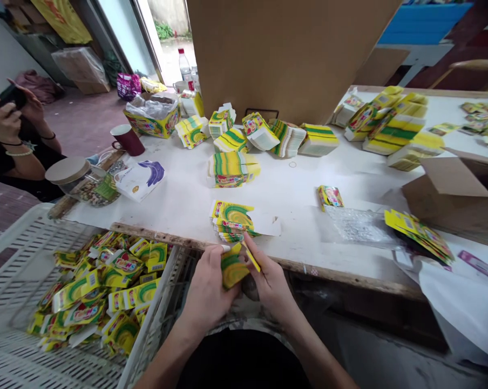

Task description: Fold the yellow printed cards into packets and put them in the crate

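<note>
Both my hands hold one small yellow-and-green printed carton (232, 268) just below the table's front edge. My left hand (207, 289) grips its left side. On the right side my right hand (270, 281) pinches a yellow flap. Directly beyond them, a short stack of flat cartons (232, 220) lies on the white table (292, 189). A white plastic crate (21, 302) at my left holds several folded cartons (106, 292).
More carton stacks (268, 138) line the far side of the table in front of a tall brown cardboard sheet (288, 54). An open cardboard box (458, 197) sits at right, a maroon mug (126, 139) and a glass jar (82, 181) at left. Another person's hands (13, 116) hold a phone at far left.
</note>
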Demonstrator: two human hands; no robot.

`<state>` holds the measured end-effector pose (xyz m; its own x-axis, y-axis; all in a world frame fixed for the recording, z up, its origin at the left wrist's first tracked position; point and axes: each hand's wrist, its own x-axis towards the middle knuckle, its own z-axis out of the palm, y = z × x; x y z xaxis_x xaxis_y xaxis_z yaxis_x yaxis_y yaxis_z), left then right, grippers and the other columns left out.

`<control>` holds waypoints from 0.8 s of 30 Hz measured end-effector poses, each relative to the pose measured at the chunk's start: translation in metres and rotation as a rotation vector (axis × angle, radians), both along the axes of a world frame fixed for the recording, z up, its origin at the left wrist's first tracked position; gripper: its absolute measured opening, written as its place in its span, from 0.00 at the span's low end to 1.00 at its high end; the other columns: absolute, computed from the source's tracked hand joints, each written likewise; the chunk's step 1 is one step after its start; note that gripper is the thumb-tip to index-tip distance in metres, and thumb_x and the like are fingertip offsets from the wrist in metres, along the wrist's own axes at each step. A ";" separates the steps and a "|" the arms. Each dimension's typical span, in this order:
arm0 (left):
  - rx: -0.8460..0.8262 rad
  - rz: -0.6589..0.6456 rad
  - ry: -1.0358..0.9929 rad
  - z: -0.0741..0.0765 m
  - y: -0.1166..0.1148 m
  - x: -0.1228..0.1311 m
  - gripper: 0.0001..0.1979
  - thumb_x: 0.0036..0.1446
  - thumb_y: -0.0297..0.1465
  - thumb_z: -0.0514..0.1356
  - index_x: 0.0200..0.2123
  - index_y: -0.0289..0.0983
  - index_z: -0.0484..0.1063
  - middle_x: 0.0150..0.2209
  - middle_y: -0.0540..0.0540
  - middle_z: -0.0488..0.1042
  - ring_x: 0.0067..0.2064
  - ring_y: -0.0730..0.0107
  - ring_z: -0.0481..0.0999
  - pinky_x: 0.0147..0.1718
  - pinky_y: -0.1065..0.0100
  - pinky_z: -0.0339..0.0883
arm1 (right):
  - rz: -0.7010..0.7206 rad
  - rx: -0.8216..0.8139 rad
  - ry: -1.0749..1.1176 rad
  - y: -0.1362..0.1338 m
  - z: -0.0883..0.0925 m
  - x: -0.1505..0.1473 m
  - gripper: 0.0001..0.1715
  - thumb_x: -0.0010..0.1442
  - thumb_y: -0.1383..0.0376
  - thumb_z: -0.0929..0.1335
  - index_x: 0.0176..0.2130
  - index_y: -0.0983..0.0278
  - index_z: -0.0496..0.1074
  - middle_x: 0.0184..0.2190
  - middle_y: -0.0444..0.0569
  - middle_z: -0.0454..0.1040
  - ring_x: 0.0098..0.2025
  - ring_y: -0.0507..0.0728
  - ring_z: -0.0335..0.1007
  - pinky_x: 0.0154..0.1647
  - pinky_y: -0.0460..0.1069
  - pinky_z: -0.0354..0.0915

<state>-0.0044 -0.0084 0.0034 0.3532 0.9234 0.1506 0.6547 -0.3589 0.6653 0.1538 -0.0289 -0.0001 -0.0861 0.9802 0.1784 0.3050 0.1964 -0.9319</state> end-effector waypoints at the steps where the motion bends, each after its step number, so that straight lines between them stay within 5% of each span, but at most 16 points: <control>1: -0.027 -0.010 -0.006 0.002 0.001 -0.003 0.25 0.50 0.30 0.62 0.51 0.39 0.57 0.48 0.39 0.68 0.49 0.54 0.71 0.47 0.53 0.68 | 0.030 0.019 -0.045 -0.001 -0.001 0.001 0.34 0.67 0.60 0.61 0.68 0.60 0.47 0.67 0.56 0.53 0.67 0.62 0.54 0.64 0.59 0.57; 4: -0.080 -0.032 -0.031 0.009 0.004 -0.012 0.26 0.49 0.35 0.66 0.49 0.40 0.60 0.45 0.42 0.72 0.46 0.56 0.74 0.45 0.56 0.69 | 0.179 0.041 -0.208 -0.002 -0.002 0.003 0.38 0.64 0.59 0.64 0.68 0.63 0.49 0.70 0.63 0.40 0.66 0.66 0.53 0.60 0.58 0.62; 8: -0.176 -0.028 -0.039 0.017 0.009 -0.017 0.32 0.47 0.35 0.66 0.53 0.41 0.55 0.47 0.42 0.74 0.46 0.58 0.76 0.44 0.59 0.71 | 0.257 0.007 -0.250 0.005 0.011 0.017 0.18 0.66 0.63 0.63 0.53 0.63 0.72 0.64 0.62 0.59 0.66 0.63 0.55 0.59 0.56 0.63; 12: -0.146 -0.110 -0.028 0.017 0.011 -0.016 0.32 0.46 0.36 0.67 0.53 0.43 0.57 0.45 0.44 0.75 0.43 0.59 0.78 0.40 0.62 0.72 | 0.351 -0.041 -0.198 0.011 0.030 0.028 0.11 0.62 0.64 0.67 0.45 0.61 0.76 0.56 0.54 0.68 0.62 0.58 0.61 0.61 0.53 0.60; 14: 0.020 -0.045 -0.015 0.009 0.011 -0.015 0.31 0.46 0.39 0.66 0.53 0.42 0.60 0.45 0.42 0.76 0.43 0.54 0.78 0.41 0.59 0.71 | 0.255 -0.062 -0.142 0.010 0.033 0.023 0.15 0.59 0.66 0.70 0.47 0.62 0.73 0.55 0.54 0.68 0.61 0.58 0.61 0.62 0.53 0.59; 16: 0.174 0.034 -0.029 -0.002 0.010 -0.014 0.30 0.45 0.41 0.66 0.52 0.41 0.64 0.44 0.41 0.76 0.43 0.50 0.77 0.42 0.57 0.69 | 0.086 -0.102 -0.051 0.007 0.029 0.015 0.32 0.57 0.68 0.69 0.59 0.65 0.61 0.56 0.56 0.67 0.59 0.58 0.63 0.61 0.53 0.60; 19: 0.228 0.096 -0.063 -0.019 0.009 -0.011 0.31 0.45 0.44 0.66 0.52 0.41 0.66 0.44 0.40 0.76 0.42 0.49 0.76 0.42 0.56 0.68 | 0.023 -0.202 0.031 0.004 0.017 0.002 0.41 0.61 0.64 0.66 0.67 0.65 0.46 0.57 0.56 0.68 0.55 0.58 0.68 0.56 0.52 0.66; 24: 0.154 0.042 -0.040 -0.030 0.009 -0.008 0.28 0.48 0.44 0.64 0.51 0.40 0.67 0.45 0.39 0.75 0.44 0.48 0.76 0.42 0.56 0.69 | -0.118 -0.226 -0.192 0.007 0.009 -0.010 0.26 0.66 0.64 0.58 0.62 0.68 0.61 0.49 0.59 0.76 0.46 0.63 0.75 0.50 0.56 0.69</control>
<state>-0.0129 0.0004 -0.0262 0.3059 0.9019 0.3051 0.6452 -0.4320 0.6301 0.1436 -0.0220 0.0093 0.0192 0.9984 -0.0535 0.4876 -0.0560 -0.8713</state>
